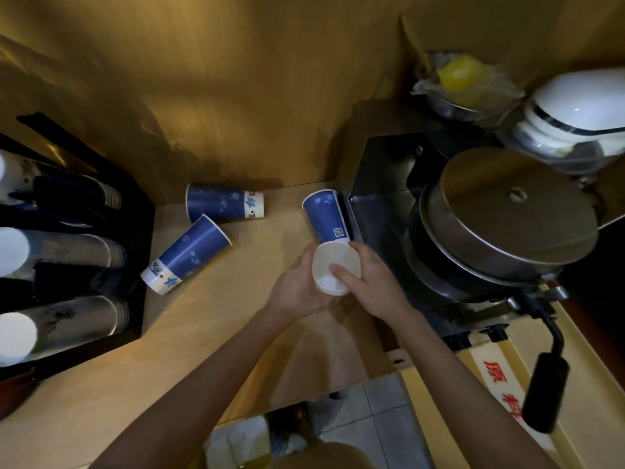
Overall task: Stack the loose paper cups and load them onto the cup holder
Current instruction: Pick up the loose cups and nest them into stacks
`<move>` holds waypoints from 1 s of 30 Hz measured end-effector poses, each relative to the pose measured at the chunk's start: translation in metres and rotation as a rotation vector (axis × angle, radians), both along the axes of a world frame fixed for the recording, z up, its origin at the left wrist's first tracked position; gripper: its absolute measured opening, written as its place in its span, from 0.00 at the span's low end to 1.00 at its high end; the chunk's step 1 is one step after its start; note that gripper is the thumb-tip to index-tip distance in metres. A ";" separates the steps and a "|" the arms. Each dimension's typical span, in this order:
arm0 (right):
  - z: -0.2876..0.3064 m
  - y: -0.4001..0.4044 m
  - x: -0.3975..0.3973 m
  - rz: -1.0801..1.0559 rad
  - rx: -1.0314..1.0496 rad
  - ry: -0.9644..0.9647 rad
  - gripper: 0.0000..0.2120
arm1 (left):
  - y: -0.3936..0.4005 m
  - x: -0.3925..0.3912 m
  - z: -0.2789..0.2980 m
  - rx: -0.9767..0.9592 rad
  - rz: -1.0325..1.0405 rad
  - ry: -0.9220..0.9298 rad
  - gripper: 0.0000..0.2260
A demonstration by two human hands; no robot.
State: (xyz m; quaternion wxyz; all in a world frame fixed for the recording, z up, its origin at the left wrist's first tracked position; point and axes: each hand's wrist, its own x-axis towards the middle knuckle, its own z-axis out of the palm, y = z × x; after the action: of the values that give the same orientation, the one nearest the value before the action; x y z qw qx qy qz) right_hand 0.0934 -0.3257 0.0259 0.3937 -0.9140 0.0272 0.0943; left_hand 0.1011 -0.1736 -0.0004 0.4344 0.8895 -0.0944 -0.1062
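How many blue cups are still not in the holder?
3 lie loose: one by the wall, one nearer the cup holder, one beside the machine. The hands hold another; more may be nested inside.

Light: dim, warm yellow overall.
Glare: soft sheen on the wall [209, 79] above the desk [257, 238]; bright highlight on the white lid [581, 103].
Shadows: deep around the cup holder [132, 231].
Distortion: strong wide-angle bending at edges.
Focus: soft throughout, blurrier toward corners.
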 end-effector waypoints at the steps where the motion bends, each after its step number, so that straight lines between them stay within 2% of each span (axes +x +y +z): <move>1: 0.002 0.000 0.002 -0.021 -0.015 -0.013 0.24 | 0.001 0.001 0.000 0.009 -0.029 0.033 0.43; 4: 0.007 0.004 0.014 -0.032 -0.164 -0.062 0.20 | 0.006 0.006 0.003 0.059 -0.092 0.146 0.49; 6: 0.012 0.010 0.026 -0.002 -0.257 -0.121 0.19 | 0.014 0.012 0.008 0.122 -0.070 0.211 0.49; 8: 0.017 0.019 0.040 0.046 -0.312 -0.168 0.17 | 0.028 0.019 0.014 0.196 -0.009 0.233 0.45; 13: 0.027 0.056 0.080 0.202 -0.335 -0.235 0.15 | 0.082 0.033 0.029 0.264 0.225 0.137 0.28; 18: 0.028 0.102 0.116 0.333 -0.303 -0.299 0.12 | 0.133 0.049 0.031 0.325 0.356 0.031 0.22; 22: 0.018 0.136 0.144 0.418 -0.318 -0.310 0.13 | 0.159 0.062 0.022 0.488 0.433 0.014 0.26; 26: 0.002 0.166 0.168 0.462 -0.364 -0.286 0.14 | 0.175 0.071 0.001 0.619 0.420 -0.028 0.30; 30: -0.025 0.190 0.188 0.541 -0.416 -0.246 0.22 | 0.186 0.079 -0.025 0.666 0.421 0.034 0.39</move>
State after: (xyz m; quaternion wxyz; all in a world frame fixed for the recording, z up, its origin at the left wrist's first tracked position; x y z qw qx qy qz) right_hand 0.2817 -0.1353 0.0012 0.1604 -0.9532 -0.2445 0.0769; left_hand 0.1798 0.0126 -0.0251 0.1356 0.9797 0.1370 -0.0542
